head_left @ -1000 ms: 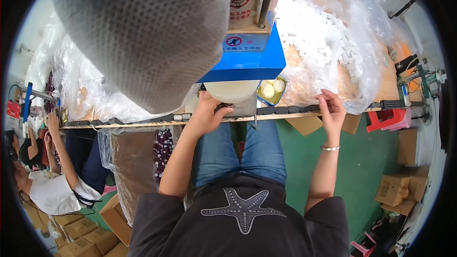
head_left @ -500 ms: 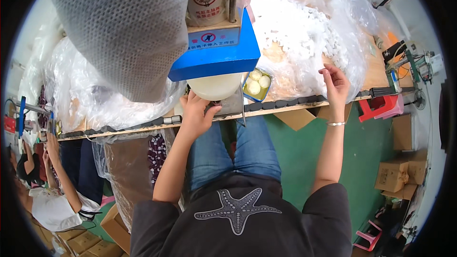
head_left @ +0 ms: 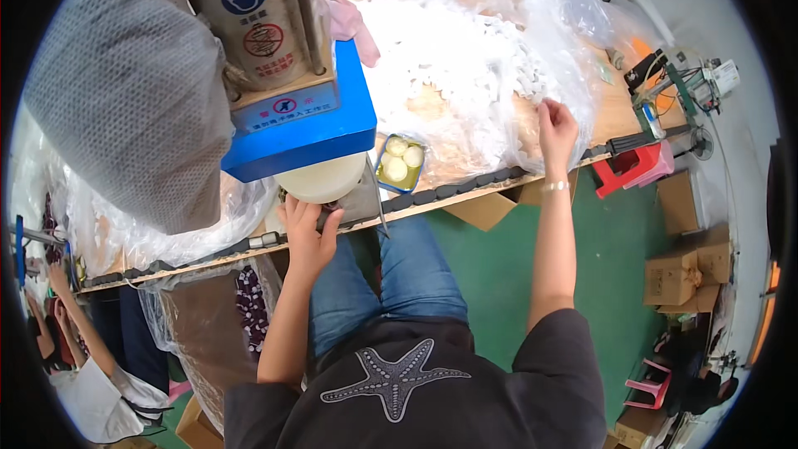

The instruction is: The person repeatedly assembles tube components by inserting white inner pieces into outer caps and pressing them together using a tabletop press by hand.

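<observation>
White, small, plastic-looking pieces [head_left: 515,58] lie heaped, in the head view, just beyond and left of the right grip [head_left: 558,131], with a clear, crumpled plastic sheet [head_left: 573,21] around them on the wooden table [head_left: 617,112]. That grip's fingers curl inward; whether they pinch anything I cannot tell. Left grip [head_left: 309,237]: fingertips reach beneath a cream, rounded machine part [head_left: 320,179], below a blue, box-shaped housing [head_left: 307,141]; whether they clamp something is hidden. Should the cream part descend, those fingertips could be crushed; snagging the sheet could scatter pieces.
</observation>
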Tool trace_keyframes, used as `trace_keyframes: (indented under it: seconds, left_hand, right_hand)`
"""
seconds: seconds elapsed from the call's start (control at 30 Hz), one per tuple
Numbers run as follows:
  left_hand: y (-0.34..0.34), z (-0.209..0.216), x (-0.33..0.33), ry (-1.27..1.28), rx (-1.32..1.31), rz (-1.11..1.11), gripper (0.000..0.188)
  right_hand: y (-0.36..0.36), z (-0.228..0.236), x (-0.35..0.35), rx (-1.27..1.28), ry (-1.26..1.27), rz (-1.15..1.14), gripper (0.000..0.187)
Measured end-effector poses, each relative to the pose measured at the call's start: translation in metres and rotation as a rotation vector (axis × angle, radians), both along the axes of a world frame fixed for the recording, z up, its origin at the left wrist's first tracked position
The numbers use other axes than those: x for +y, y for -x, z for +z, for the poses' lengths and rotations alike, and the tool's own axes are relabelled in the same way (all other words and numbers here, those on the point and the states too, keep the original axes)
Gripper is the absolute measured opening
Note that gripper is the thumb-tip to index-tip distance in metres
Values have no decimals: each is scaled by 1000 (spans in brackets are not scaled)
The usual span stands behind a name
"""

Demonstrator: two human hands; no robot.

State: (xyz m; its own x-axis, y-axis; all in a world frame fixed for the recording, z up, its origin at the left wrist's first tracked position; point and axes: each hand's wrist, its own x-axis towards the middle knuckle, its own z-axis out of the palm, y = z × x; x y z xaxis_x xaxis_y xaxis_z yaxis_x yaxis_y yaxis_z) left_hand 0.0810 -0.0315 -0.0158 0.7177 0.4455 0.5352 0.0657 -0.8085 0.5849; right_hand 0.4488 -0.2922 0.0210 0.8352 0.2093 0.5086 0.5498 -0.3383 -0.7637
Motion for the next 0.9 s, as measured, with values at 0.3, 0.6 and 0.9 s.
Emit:
trace_keyframes:
  seconds: [0.3,0.6,0.9]
  left_hand:
    - [-5,-10,-1,178,-61,75,24]
    - [-9,0,5,97,-60,-30,21]
    - [-5,1,2,122,-70,14,21]
  right_hand:
    - [-89,-19,34,-264,567,11,22]
    - [-80,-21,27,-401,461,-43,29]
    - [71,21,48,286,-289,508,20]
